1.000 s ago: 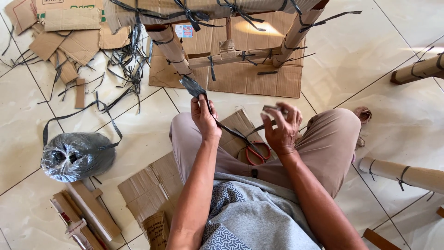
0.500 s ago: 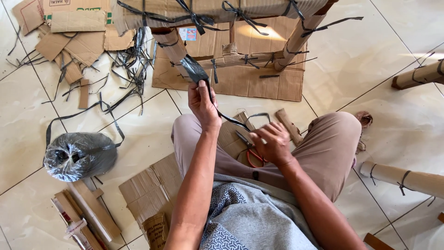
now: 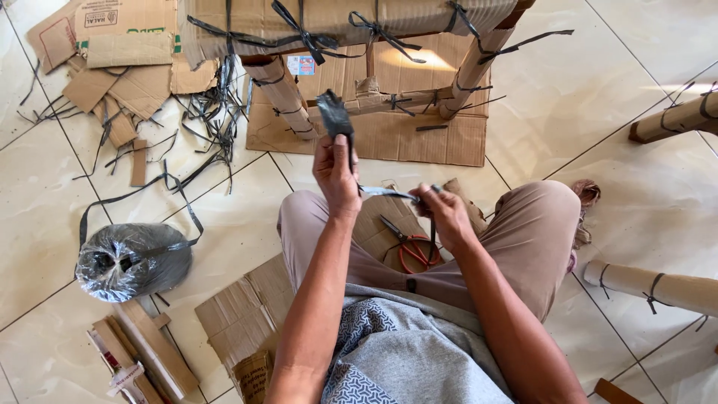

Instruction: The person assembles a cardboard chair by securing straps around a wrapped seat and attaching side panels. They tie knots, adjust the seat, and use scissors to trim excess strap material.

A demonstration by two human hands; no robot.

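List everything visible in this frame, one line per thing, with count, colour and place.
black strip: one, black, stretched between both hands
scissors: one pair, red handles, on cardboard between the legs
plastic-wrapped roll: one, grey-black, floor at left
cardboard frame: one, brown, tied with black strips, top centre
cardboard scraps: many, brown, top left
cardboard tubes: two, brown, right edge
left hand: grip closed on the strip, raised
right hand: pinching the strip's other end

You wear pinkish-tan trousers (image 3: 523, 239) and a grey top (image 3: 419, 359) with a blue patterned panel; both forearms are bare.
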